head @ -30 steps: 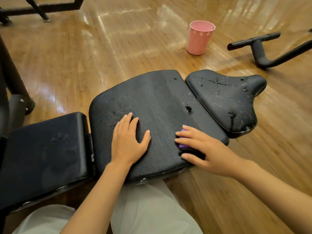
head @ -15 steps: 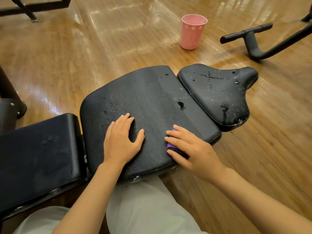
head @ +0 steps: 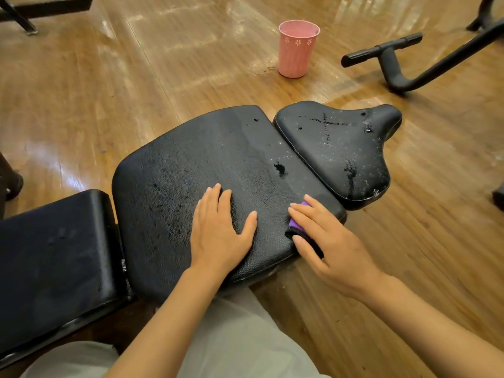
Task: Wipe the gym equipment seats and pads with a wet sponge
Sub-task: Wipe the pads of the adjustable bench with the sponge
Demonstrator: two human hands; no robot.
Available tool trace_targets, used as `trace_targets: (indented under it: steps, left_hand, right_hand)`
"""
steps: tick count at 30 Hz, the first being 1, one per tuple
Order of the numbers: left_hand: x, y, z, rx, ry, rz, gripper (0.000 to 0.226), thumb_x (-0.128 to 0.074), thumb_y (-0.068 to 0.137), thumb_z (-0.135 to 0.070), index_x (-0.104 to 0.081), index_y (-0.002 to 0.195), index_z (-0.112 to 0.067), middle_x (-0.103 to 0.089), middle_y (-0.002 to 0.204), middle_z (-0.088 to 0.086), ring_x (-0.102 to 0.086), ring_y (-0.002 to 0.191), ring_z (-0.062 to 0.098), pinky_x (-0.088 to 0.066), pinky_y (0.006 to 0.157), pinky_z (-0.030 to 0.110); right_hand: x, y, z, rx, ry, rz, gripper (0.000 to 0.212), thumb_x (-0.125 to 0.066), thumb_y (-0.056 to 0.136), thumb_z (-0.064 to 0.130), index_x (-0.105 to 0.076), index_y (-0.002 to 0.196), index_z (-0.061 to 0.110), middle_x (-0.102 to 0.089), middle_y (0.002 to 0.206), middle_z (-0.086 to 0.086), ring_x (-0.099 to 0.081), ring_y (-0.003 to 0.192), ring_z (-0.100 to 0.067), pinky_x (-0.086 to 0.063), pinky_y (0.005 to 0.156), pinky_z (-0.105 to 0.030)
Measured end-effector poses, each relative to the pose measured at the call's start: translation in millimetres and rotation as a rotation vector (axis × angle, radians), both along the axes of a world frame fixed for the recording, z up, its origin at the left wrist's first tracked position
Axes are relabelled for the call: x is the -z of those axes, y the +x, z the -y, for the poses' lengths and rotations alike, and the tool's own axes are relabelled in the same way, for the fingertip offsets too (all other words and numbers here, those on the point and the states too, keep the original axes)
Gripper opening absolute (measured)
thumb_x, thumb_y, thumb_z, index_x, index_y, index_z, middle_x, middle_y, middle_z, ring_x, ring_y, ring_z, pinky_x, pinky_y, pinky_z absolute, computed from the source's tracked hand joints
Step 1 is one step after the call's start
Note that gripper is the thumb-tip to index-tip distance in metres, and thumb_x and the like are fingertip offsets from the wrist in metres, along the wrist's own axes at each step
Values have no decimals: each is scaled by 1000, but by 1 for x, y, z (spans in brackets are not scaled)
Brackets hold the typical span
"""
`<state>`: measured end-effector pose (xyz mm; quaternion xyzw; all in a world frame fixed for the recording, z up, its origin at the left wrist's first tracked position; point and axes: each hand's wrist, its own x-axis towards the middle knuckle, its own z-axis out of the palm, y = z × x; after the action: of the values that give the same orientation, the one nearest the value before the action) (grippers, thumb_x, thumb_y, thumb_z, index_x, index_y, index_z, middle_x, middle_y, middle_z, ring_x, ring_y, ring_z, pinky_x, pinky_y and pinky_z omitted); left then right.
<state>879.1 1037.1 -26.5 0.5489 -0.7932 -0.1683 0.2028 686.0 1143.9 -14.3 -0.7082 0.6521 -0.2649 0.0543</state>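
A wide black bench pad (head: 196,165) lies in front of me, its textured cover worn and flaked in spots. My left hand (head: 218,233) rests flat on its near part, fingers straight. My right hand (head: 330,241) grips a purple and black sponge (head: 298,226) against the pad's near right edge. Just beyond that edge sits a smaller saddle-shaped black seat (head: 343,148), speckled with white flecks and wet marks. Another black pad (head: 51,257) lies at the lower left.
A pink cup (head: 297,49) stands on the glossy wooden floor (head: 136,77) beyond the pads. A black curved handlebar frame (head: 395,66) lies at the right. Dark equipment legs (head: 19,12) show at the top left. My light trousers (head: 231,345) fill the bottom.
My right hand has slid the sponge a little along the pad's right edge. The left hand stays flat on the pad. The view has shifted slightly.
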Motion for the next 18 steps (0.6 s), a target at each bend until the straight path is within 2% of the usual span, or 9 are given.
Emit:
trace_targets:
  steps: [4, 6, 8, 10, 12, 14, 18]
  left_hand:
    - [6, 1, -1, -1, -28, -15, 82, -30, 87, -64, -47, 143, -6, -35, 157, 12, -26, 148, 27, -19, 123, 41]
    - [6, 1, -1, -3, -27, -4, 82, -29, 87, -64, -46, 144, -7, -34, 158, 10, -24, 149, 26, -16, 123, 39]
    - [7, 0, -1, -6, -28, 1, 82, -28, 87, -64, -47, 144, -7, -34, 158, 10, -24, 149, 26, -13, 123, 37]
    - [7, 0, -1, -11, -30, 4, 81, -28, 88, -63, -47, 143, -7, -35, 157, 10, -26, 148, 26, -12, 123, 37]
    - [6, 0, -2, -10, -34, 7, 80, -29, 88, -62, -48, 142, -6, -37, 157, 11, -28, 147, 27, -12, 122, 36]
    - [6, 0, -1, -10, -29, 12, 80, -29, 88, -62, -48, 142, -7, -37, 156, 11, -29, 147, 27, -12, 122, 36]
    - [5, 0, -2, -12, -27, 25, 78, -31, 88, -60, -51, 140, -5, -41, 154, 13, -33, 145, 29, -18, 122, 40]
  right_hand:
    - [-7, -12, 13, -77, 121, -37, 63, -27, 104, 47, -50, 142, 3, -49, 147, -6, -29, 145, -16, -15, 118, -16]
    - [-7, -13, 32, -54, 175, -69, 64, -29, 102, 45, -49, 141, -1, -49, 146, -12, -31, 144, -23, -11, 119, -17]
    - [-4, -13, 57, -21, 202, -104, 62, -33, 100, 41, -47, 141, -4, -47, 147, -16, -32, 144, -33, -15, 120, -28]
    - [0, -14, 90, 4, 253, -104, 56, -43, 104, 33, -39, 145, -5, -39, 152, -18, -24, 147, -35, -14, 123, -37]
    - [-2, -16, 125, 12, 291, -76, 55, -45, 105, 26, -31, 148, -4, -32, 156, -18, -18, 149, -33, -5, 122, -31]
    - [-6, -16, 155, 25, 322, -52, 59, -46, 104, 30, -30, 148, -5, -30, 156, -18, -18, 148, -31, 1, 120, -27]
    - [-7, -14, 160, 33, 340, -47, 73, -48, 102, 41, -20, 153, -2, -19, 161, -15, -6, 151, -29, 0, 122, -30]
